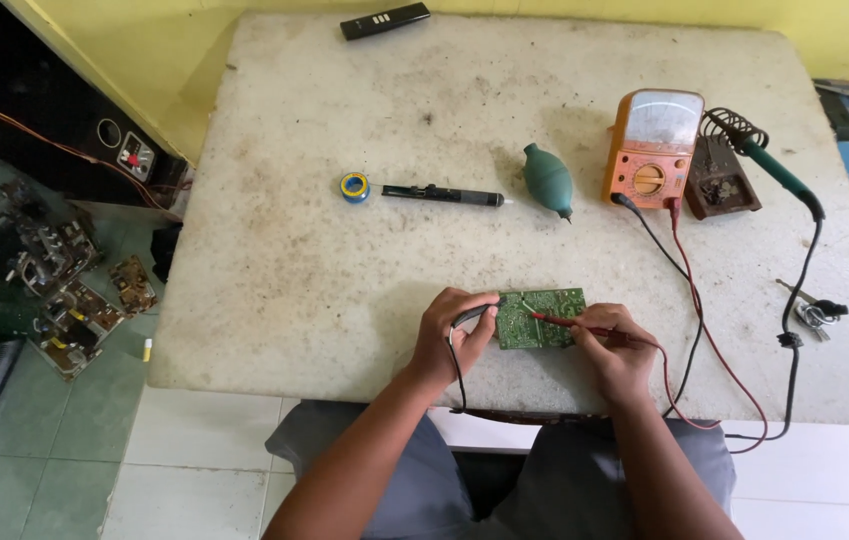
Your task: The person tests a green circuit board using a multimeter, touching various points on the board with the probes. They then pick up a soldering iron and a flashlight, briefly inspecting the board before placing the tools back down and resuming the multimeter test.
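Item: green circuit board (540, 318), lying flat near the front edge of the worn white table (344, 250), between both hands. Left hand (452, 338) pinches a black probe (474, 314) and rests its heel on the tabletop, apparently to steady the tip at the board's left edge. Right hand (616, 355) pinches a red probe (569, 322), tip laid across the board's face. Both leads run back to an orange analogue meter (652, 148) propped toward the right rear, dial tilted up toward the person, seemingly for reading. Just right of it: a soldering iron (779, 178) parked in its coil stand (724, 175), keeping the tip off the table. Centre: green rubber blower (548, 180), black desoldering pump (441, 195), solder spool (353, 186). Rear edge: black remote control (384, 21).
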